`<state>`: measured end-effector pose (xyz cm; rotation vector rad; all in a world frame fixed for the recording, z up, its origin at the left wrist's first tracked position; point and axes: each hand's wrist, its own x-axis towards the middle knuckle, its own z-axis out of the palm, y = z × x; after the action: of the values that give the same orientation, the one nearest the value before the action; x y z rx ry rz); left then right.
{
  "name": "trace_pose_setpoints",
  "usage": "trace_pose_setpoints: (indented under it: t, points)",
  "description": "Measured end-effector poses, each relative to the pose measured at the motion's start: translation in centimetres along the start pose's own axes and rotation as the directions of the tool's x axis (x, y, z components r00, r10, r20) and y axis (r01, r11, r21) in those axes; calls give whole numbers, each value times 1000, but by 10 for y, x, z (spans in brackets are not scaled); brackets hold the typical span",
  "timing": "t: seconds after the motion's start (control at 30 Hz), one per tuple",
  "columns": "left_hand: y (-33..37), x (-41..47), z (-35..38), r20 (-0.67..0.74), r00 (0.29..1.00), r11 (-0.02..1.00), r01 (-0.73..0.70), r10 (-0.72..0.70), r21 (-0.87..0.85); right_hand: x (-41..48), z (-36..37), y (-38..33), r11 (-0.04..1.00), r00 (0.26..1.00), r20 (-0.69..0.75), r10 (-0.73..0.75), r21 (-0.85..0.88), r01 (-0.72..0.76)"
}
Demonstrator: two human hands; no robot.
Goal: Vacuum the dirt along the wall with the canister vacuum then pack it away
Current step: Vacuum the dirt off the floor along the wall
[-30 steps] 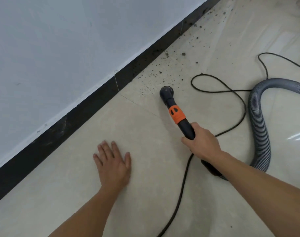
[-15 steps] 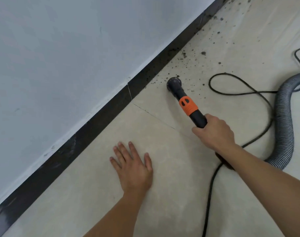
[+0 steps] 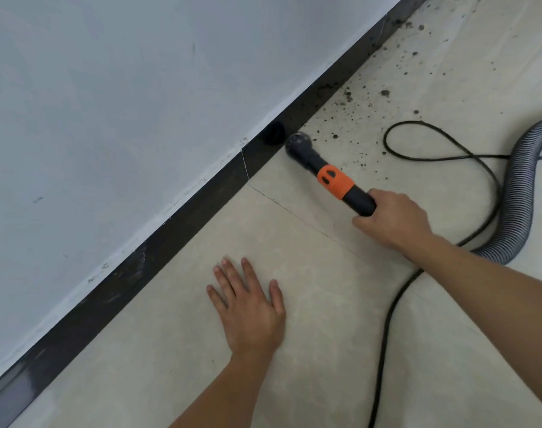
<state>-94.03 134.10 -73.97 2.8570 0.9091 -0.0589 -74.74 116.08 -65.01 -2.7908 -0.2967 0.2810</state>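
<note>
The vacuum nozzle (image 3: 310,162) is a black tube with an orange collar (image 3: 336,183) around its middle. It lies low over the floor (image 3: 325,350), at the foot of the wall (image 3: 109,103). Its long axis runs diagonally, from the holding hand at lower right to the suction mouth (image 3: 297,144) at upper left. The mouth points toward the black baseboard (image 3: 201,217) and sits just beside it. Whether the two touch cannot be told. A dark reflection of the mouth shows on the glossy baseboard.

The right hand (image 3: 393,219) grasps the rear end of the tube, fingers curled around it, knuckles up. The forearm extends to the lower right edge of the view.

The grey ribbed hose (image 3: 518,193) curves down from the right edge and disappears behind the right forearm. A black power cord (image 3: 433,156) forms a loop on the floor to the right of the nozzle, passes under the forearm, and runs to the bottom edge.

Dirt (image 3: 350,112) lies scattered as dark specks and small clumps beyond the mouth, along the baseboard toward the upper right. It is densest close to the baseboard.

The left hand (image 3: 249,304) is released and holds nothing. It rests palm down on the floor tile, fingers straight and slightly spread, well apart from the nozzle and near the baseboard. A thin grout line (image 3: 294,211) crosses the floor between the two hands.
</note>
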Motion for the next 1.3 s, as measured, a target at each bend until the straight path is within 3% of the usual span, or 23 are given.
trace_pose_setpoints:
  t: [0.13,0.33,0.47,0.63,0.73,0.9,1.1,1.3]
  points:
    - [0,0,1,-4,1000,1000,1,-1,2,11,1,-6,999,1000,12,5,53,-5]
    - [1,2,1,13,1000,1000,15,-15,8,-47,18,-21,981,983,77,-164,-95,171]
    - [1,2,1,9,1000,1000,12,-12,-4,-69,25,-30,953,944,175,-279,-70,294]
    - [0,2,-1,9,1000,1000,12,-12,-5,-60,21,-25,945,936,186,-298,-79,317]
    - [0,1,-1,12,1000,1000,15,-15,-1,-40,13,-13,970,973,104,-205,-109,216]
    - [0,1,-2,39,999,1000,2,-1,-4,-13,1,-4,1000,1000,23,1,14,-1]
    - [-2,-1,-5,63,998,1000,12,-11,-16,-93,19,-6,999,998,66,22,-33,-20]
    - [0,-5,-15,113,991,997,-69,71,-21,-131,-9,77,940,944,-20,331,91,-328]
